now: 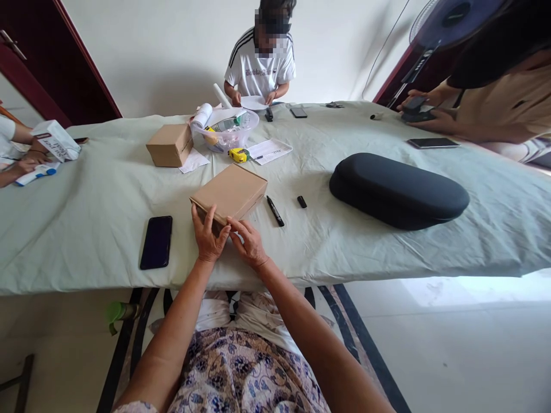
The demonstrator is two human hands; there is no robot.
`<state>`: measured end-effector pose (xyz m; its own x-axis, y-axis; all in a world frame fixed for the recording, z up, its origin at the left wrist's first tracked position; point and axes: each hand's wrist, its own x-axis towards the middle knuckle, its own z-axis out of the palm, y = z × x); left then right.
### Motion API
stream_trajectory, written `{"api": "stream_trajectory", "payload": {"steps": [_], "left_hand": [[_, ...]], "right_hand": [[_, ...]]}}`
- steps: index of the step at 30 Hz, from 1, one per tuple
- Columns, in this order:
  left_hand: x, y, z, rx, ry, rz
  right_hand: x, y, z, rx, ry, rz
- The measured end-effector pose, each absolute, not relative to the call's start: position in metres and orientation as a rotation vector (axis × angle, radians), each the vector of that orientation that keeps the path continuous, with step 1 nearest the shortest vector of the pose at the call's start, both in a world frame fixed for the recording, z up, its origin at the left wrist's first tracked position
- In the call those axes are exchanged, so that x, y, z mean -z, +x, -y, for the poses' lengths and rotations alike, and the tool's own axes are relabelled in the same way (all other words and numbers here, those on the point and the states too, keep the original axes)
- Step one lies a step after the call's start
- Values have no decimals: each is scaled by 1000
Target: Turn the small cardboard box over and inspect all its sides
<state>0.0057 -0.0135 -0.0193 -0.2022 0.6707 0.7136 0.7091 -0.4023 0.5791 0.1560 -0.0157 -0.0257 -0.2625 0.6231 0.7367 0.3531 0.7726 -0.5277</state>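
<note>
A flat, closed cardboard box lies on the cloth-covered table in front of me. My left hand grips its near left edge, with fingers against the front side and up over the top rim. At the near corner, my right hand holds the box's front edge between thumb and fingers, close to the left thumb. The underside of the box is hidden. Just right of it lies a black marker, uncapped, and its black cap is farther right.
A phone lies left of my hands. Behind the box are a second cardboard box, a yellow tape measure and a filled plastic basin. A long black case rests at right. Other people sit around the table.
</note>
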Motion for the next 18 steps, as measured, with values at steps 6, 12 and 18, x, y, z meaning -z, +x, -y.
{"api": "stream_trajectory", "payload": {"steps": [6, 12, 18], "left_hand": [[21, 7, 12, 1703, -1990, 1660], [22, 4, 11, 1751, -1982, 1631], [19, 0, 14, 1846, -1966, 1624]], "right_hand": [[23, 152, 14, -389, -836, 1804], [0, 155, 1, -456, -1151, 1824], [-7, 187, -24, -340, -1430, 1615]]}}
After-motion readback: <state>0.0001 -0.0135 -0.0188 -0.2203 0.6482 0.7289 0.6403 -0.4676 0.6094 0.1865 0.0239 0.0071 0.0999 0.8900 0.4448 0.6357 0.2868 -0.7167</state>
